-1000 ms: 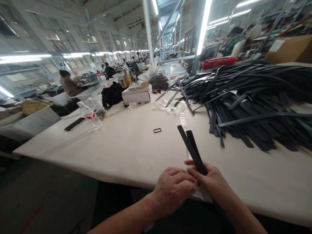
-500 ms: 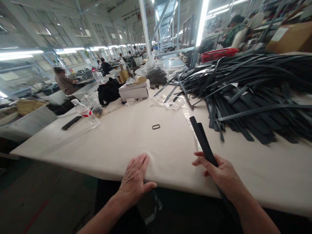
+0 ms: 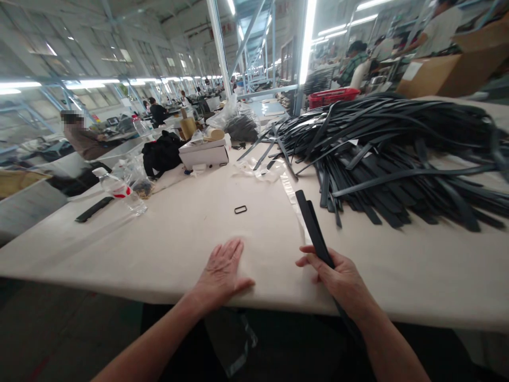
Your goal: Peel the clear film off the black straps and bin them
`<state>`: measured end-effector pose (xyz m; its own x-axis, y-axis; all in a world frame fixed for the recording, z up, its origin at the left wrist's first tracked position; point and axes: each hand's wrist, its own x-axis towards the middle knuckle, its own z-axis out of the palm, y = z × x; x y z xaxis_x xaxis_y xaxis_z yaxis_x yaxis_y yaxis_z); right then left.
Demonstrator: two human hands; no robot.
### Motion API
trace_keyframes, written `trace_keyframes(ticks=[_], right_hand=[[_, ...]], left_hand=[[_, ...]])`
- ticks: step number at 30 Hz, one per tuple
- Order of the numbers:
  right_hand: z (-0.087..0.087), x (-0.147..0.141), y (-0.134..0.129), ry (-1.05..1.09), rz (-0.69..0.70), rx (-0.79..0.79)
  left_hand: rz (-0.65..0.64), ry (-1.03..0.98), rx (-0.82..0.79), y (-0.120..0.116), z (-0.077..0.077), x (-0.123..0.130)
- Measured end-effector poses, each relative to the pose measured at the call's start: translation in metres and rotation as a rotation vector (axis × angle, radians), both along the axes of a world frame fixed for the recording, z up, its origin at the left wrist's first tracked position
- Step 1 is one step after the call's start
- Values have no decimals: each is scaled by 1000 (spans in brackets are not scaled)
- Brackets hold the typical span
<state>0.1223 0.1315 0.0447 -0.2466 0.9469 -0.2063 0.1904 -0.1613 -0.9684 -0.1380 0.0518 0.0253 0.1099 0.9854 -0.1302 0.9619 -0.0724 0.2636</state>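
Observation:
My left hand (image 3: 225,270) lies flat near the front edge of the pale table (image 3: 167,249), fingers spread, with nothing in it. To the right, my right hand (image 3: 338,276) is closed around black straps (image 3: 316,228), whose two ends point up and away while the rest hangs down past the table edge. A small black rectangular ring (image 3: 240,210) lies on the table beyond my left hand. At the right a large pile of black straps (image 3: 382,154) covers the table.
A clear bottle (image 3: 123,192) leans at the left beside a black bar-shaped object (image 3: 93,209). Farther back are a black cloth bundle (image 3: 162,153), a white box (image 3: 204,155) and a red basket (image 3: 333,97). A cardboard box (image 3: 429,75) stands at the back right. Several people sit or stand beyond.
The view has turned to the right, so the table's contents appear farther left. My left hand has moved slightly forward on the table; my right hand still holds the straps.

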Motion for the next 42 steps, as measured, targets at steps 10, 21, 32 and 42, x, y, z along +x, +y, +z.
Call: trace_keyframes(ticks=[10, 21, 32, 42], right_hand=[[3, 1, -5, 58, -1, 24], [24, 2, -17, 4, 36, 191], [19, 45, -67, 28, -172, 77], [-13, 61, -110, 129, -269, -69]], left_hand=[[-179, -657, 11, 4, 21, 72], [173, -1364, -507, 22, 22, 108], [421, -1763, -594, 38, 28, 125], [577, -1922, -628, 41, 24, 136]])
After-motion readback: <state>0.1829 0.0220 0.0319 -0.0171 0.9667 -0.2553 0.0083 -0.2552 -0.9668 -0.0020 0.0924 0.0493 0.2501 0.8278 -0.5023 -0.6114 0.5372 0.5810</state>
